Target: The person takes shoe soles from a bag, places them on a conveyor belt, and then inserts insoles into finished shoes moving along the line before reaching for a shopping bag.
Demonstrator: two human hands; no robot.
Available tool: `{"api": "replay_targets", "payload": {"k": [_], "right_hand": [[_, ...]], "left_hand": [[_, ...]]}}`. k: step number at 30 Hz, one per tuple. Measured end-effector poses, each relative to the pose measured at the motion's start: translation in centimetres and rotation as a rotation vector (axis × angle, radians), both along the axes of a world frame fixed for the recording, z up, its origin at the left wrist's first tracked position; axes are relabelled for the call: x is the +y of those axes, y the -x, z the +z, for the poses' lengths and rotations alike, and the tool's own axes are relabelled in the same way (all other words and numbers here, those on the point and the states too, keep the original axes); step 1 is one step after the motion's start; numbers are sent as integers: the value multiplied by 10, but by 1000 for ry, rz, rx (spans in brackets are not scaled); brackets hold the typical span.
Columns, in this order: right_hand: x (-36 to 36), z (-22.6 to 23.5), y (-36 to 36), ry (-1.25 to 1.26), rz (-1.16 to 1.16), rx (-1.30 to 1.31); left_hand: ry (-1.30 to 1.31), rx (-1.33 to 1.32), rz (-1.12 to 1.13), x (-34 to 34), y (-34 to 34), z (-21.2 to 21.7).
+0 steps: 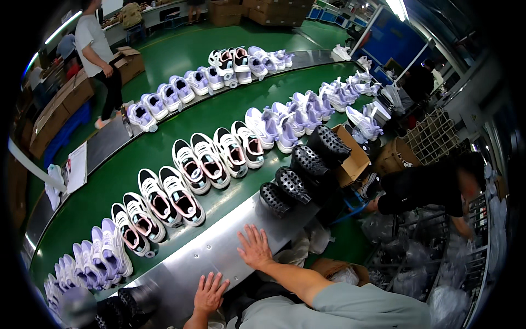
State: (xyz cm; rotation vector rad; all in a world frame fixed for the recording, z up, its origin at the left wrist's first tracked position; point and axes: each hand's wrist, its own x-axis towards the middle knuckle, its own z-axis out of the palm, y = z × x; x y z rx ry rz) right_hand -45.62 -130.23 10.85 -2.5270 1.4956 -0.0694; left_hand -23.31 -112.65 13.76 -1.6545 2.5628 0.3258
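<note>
My left hand (210,293) rests on the near edge of the metal ledge (213,253), fingers spread, holding nothing. Farther right, my right hand (255,247) lies on the same metal with its fingers apart, and it is empty too. Just beyond the ledge, black-and-white shoes (208,159) with pink linings stand in pairs on the green conveyor belt (230,205). Lilac-and-white sneakers (112,249) line up to their left, and more lilac sneakers (298,118) continue to the right. Several black, hole-covered shoe-shaped pieces (293,183) sit at the ledge's right end.
Another row of lilac sneakers (181,90) stands on the far side of the belt. A co-worker in black (422,189) bends over at the right, beside a metal rack (438,257) with plastic bags. An open cardboard box (350,156) is behind the black pieces. Someone walks (96,46) at far left.
</note>
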Motion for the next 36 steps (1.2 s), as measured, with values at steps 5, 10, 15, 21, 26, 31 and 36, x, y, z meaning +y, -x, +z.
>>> {"api": "replay_targets", "payload": {"k": [5, 10, 15, 21, 26, 31, 36], "right_hand": [[-1, -3, 4, -1, -12, -4], [-3, 2, 1, -43, -16, -10], [-4, 2, 3, -57, -19, 16], [-3, 6, 5, -53, -22, -4], [-5, 7, 4, -8, -13, -20], [-6, 3, 7, -26, -24, -62], [-7, -5, 9, 9, -17, -59]], "left_hand": [[8, 38, -9, 0, 1, -5], [-10, 46, -16, -3, 1, -8], [27, 60, -36, -4, 1, -11], [12, 64, -35, -3, 2, -13], [13, 55, -28, -4, 3, -12], [18, 61, -19, -7, 5, -10], [-2, 24, -31, -8, 8, -9]]}}
